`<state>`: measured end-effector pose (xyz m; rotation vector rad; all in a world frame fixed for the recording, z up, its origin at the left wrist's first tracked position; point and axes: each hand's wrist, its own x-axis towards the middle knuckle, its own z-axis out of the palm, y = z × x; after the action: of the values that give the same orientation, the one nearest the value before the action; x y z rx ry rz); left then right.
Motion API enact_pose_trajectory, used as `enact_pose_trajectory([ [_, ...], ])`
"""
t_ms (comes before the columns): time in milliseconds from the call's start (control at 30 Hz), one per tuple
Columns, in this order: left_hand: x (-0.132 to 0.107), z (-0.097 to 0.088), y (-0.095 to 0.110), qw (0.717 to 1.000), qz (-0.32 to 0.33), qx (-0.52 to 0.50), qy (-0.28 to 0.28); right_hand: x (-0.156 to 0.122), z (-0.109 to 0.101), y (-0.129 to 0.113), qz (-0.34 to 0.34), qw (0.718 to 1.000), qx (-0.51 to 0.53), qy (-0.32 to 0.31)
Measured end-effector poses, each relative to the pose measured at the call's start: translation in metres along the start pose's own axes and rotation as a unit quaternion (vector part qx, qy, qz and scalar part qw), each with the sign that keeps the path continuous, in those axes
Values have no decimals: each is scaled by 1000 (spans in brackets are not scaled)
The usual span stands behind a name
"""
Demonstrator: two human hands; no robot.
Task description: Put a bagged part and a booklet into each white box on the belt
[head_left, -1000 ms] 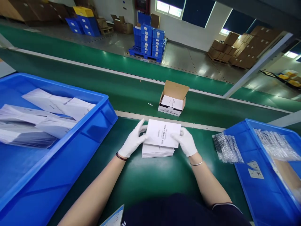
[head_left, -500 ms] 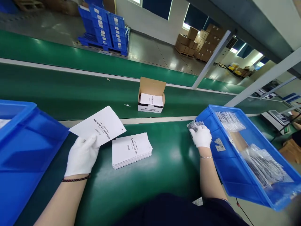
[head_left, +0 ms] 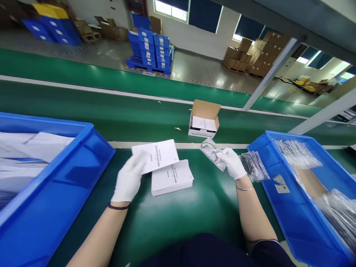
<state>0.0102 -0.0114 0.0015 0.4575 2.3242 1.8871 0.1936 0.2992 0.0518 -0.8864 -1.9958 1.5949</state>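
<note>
My left hand (head_left: pixel 128 178), in a white glove, is closed on the edge of a white printed booklet (head_left: pixel 160 155). That booklet is held tilted over the left part of a stack of like booklets (head_left: pixel 172 178) on the green work surface. My right hand (head_left: pixel 233 162), also gloved, pinches a clear plastic bag (head_left: pixel 213 152) with something thin and dark inside that I cannot make out. Several similar bags (head_left: pixel 254 165) lie behind that hand, against the right bin. Beyond both hands stands an open carton (head_left: pixel 203 130) with its lid up and a white booklet inside.
A blue bin (head_left: pixel 69 178) of white papers stands at the left. Another blue bin (head_left: pixel 280 207) on the right holds bagged items and cardboard. A pale rail (head_left: pixel 125 145) crosses the surface before the carton, and a metal post (head_left: pixel 269 74) rises behind.
My right hand has lifted a bag from beside the right bin and carried it left toward the carton. The left hand has brought its booklet over the stack. The view has turned left.
</note>
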Motion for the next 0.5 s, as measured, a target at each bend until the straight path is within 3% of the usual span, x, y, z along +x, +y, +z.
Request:
enact_pose_trajectory([
  [133,-8,-4,4,999,-12,-5,-37,-3,54,-31,2,955,215,-205],
  [267,-19,-4,20,995,8,-35,-92,-20,101,-55,-41,903,250,-347],
  [367,-28,-2,34,992,22,-32,-123,-33,125,-59,-52,889,219,-398],
  [500,-35,3,45,994,15,8,-112,-41,138,-51,-74,907,79,-407],
])
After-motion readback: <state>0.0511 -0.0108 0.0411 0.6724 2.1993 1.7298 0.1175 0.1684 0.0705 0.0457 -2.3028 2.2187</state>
